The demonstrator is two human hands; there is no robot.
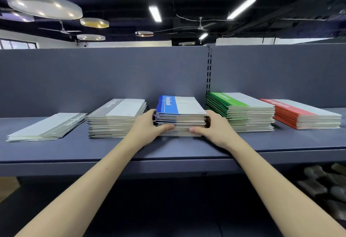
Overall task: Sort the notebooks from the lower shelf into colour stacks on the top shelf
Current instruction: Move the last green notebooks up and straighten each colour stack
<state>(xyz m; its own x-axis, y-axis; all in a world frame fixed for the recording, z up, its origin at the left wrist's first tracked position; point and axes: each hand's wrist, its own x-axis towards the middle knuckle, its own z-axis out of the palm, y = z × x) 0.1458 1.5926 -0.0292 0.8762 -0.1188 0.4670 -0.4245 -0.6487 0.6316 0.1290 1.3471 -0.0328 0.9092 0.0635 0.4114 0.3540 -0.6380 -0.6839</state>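
Note:
Several notebook stacks lie on the top shelf [168, 150]. The blue stack [181, 109] sits in the middle. My left hand [148, 124] grips its left side, thumb across the front edge. My right hand [211, 126] grips its right side, thumb on the front edge too. A tall grey stack [116, 117] stands just left of it, and a low grey stack [46, 127] lies at the far left, turned at an angle. A green stack [241, 111] stands to the right, with a red stack [307, 114] beyond it.
The grey back panel [112, 77] of the shelf rises behind the stacks, with a slotted upright [209, 68] behind the green stack. The lower shelf [168, 208] is dark; blurred grey objects [322, 184] lie at its right.

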